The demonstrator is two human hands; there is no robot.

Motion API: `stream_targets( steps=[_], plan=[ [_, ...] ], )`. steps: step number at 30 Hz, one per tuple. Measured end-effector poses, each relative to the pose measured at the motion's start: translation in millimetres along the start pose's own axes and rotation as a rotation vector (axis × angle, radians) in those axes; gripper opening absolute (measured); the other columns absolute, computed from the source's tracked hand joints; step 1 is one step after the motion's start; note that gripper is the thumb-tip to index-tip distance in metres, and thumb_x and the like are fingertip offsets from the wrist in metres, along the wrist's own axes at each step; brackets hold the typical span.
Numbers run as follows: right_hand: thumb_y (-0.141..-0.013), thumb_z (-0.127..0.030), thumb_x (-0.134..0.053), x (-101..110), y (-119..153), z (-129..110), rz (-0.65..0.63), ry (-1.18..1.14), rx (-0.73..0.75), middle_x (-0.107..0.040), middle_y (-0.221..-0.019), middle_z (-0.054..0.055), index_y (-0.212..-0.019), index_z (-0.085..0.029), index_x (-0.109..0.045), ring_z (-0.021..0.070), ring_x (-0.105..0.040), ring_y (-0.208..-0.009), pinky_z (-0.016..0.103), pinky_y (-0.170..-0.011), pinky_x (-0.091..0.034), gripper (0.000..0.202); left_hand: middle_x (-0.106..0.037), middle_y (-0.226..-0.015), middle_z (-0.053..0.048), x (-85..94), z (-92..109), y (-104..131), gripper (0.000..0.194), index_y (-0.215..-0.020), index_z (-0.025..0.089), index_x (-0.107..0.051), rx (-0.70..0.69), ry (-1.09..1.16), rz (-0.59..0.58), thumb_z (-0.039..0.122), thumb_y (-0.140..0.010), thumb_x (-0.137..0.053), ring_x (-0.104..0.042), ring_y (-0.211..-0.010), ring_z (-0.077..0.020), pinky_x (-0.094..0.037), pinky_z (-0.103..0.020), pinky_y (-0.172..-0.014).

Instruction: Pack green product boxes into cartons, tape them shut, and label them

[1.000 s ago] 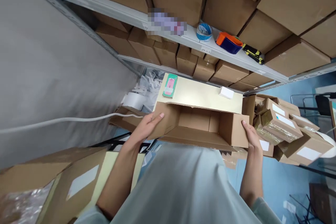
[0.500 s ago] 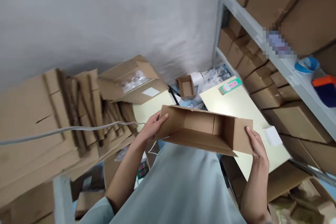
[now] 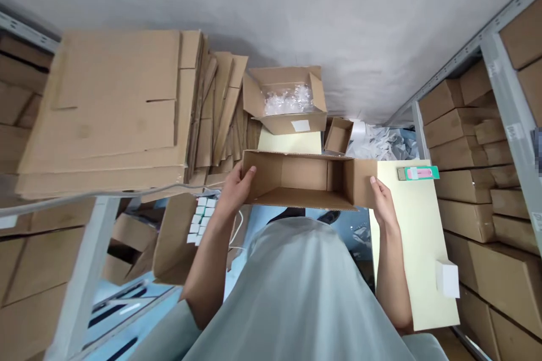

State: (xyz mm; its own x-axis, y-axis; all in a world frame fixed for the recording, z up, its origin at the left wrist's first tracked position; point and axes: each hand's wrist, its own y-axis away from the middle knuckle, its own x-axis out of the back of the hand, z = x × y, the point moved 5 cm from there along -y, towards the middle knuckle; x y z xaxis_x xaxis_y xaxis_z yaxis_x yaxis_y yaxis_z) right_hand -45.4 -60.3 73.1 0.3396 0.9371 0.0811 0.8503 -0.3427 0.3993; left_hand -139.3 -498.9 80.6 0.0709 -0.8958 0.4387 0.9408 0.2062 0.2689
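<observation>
An open cardboard box (image 3: 305, 197) is held level in front of my body, its inside bare. My left hand (image 3: 235, 189) grips the left end, thumb on the inner face and fingers behind. On the other side, my right hand (image 3: 383, 200) pinches the end flap with the thumb on top; its other fingers are partly hidden. Beyond the held box stands another open carton (image 3: 311, 123) with clear plastic packing inside. To its right is a smaller open box (image 3: 339, 135).
Flattened cardboard sheets (image 3: 122, 124) are piled at left. On the pale yellow tabletop (image 3: 410, 248) at right lie a green-and-pink package (image 3: 419, 173) and a white box (image 3: 447, 279). Cartons fill the right shelving (image 3: 508, 90). A grey cable (image 3: 127, 194) crosses at left.
My view has swung left, bringing the flattened sheets and a carton of small white boxes into fuller view. Both hands keep hold of the cardboard box, which now sits more level.
</observation>
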Motion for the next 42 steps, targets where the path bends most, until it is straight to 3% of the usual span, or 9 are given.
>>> stream_targets(
  steps=[5,11,16,21,28,31,34,37,42],
  plan=[
    [-0.091,-0.083,-0.068,-70.5,-55.1,-17.5,0.013,0.142,0.068,-0.085,-0.118,0.009,-0.105,-0.022,-0.081,0.0351,-0.07,-0.131,0.046,-0.116,-0.055,0.064,-0.08,-0.136,-0.011,35.7,-10.3,-58.4,0.052,-0.137,0.019,-0.073,-0.025,0.013,0.019,0.05,-0.098,-0.061,-0.071,-0.131,-0.0317,-0.052,-0.045,-0.122],
    [-0.088,-0.081,-0.072,-125.8,-95.1,-39.4,0.075,0.131,0.048,-0.085,-0.122,0.01,-0.109,-0.025,-0.084,0.0366,-0.07,-0.136,0.052,-0.117,-0.057,0.061,-0.073,-0.151,-0.014,48.8,-11.0,-127.0,0.056,-0.155,0.019,-0.064,0.004,0.036,-0.036,0.036,-0.103,-0.054,-0.066,-0.143,-0.0338,-0.045,-0.051,-0.13],
    [-0.084,-0.08,-0.077,-137.1,-100.3,-65.0,0.163,0.232,0.061,-0.085,-0.127,0.009,-0.112,-0.023,-0.084,0.0364,-0.07,-0.135,0.054,-0.123,-0.052,0.063,-0.054,-0.172,-0.02,60.7,10.0,-147.7,0.073,-0.172,0.016,-0.043,0.004,-0.029,-0.048,0.038,-0.104,-0.059,-0.049,-0.162,-0.0407,-0.033,-0.06,-0.138],
    [-0.081,-0.078,-0.081,-135.6,-117.6,-102.0,0.13,0.435,0.069,-0.084,-0.129,0.012,-0.116,-0.022,-0.084,0.0389,-0.073,-0.129,0.056,-0.12,-0.053,0.065,-0.041,-0.181,-0.013,56.7,67.3,-149.3,0.077,-0.172,0.023,-0.045,-0.372,-0.102,-0.033,0.043,-0.102,-0.07,-0.025,-0.174,-0.0378,-0.014,-0.056,-0.145],
    [-0.098,-0.047,-0.066,-170.1,-162.4,-167.1,0.031,0.929,0.148,-0.086,-0.119,0.015,-0.123,-0.02,-0.083,0.0363,-0.08,-0.111,0.054,-0.108,-0.059,0.04,-0.073,-0.147,-0.017,27.4,70.5,-180.4,0.042,-0.146,0.021,-0.072,-0.484,-0.478,-0.059,0.029,-0.108,-0.056,-0.055,-0.153,-0.0403,-0.026,-0.064,-0.138],
    [-0.107,-0.039,-0.058,-218.6,-184.6,-204.4,0.035,1.139,0.373,-0.077,-0.142,0.02,-0.146,-0.016,-0.07,0.0359,-0.075,-0.128,0.052,-0.114,-0.056,0.048,-0.08,-0.123,-0.016,26.4,70.9,-183.8,0.036,-0.134,0.022,-0.078,-0.458,-0.607,-0.027,0.034,-0.112,-0.051,-0.066,-0.13,-0.0391,-0.045,-0.059,-0.121],
    [-0.11,-0.034,-0.059,-295.1,-224.3,-215.5,-0.331,1.254,0.505,-0.073,-0.15,0.016,-0.158,-0.02,-0.062,0.0301,-0.073,-0.133,0.043,-0.115,-0.056,0.049,-0.081,-0.116,-0.015,26.0,74.8,-184.8,0.033,-0.127,0.023,-0.08,-0.443,-0.66,-0.013,0.036,-0.111,-0.055,-0.068,-0.12,-0.0385,-0.05,-0.055,-0.106],
    [-0.104,-0.031,-0.075,-356.4,-275.5,-196.7,-0.572,1.569,0.368,-0.062,-0.162,0.022,-0.166,-0.018,-0.053,0.0325,-0.069,-0.141,0.041,-0.117,-0.056,0.068,-0.082,-0.115,-0.013,24.4,75.3,-187.5,0.029,-0.124,0.026,-0.081,-0.433,-0.685,-0.004,0.037,-0.11,-0.058,-0.068,-0.115,-0.0374,-0.049,-0.052,-0.1],
    [-0.083,-0.031,-0.1,-394.2,-324.5,-160.4,-0.571,1.816,0.163,-0.049,-0.168,0.038,-0.17,-0.009,-0.047,0.0431,-0.065,-0.146,0.048,-0.115,-0.058,0.105,-0.081,-0.113,-0.012,22.0,73.6,-189.3,0.03,-0.124,0.026,-0.081,-0.434,-0.704,0.014,0.04,-0.111,-0.058,-0.067,-0.113,-0.0366,-0.047,-0.051,-0.099]
  ],
)
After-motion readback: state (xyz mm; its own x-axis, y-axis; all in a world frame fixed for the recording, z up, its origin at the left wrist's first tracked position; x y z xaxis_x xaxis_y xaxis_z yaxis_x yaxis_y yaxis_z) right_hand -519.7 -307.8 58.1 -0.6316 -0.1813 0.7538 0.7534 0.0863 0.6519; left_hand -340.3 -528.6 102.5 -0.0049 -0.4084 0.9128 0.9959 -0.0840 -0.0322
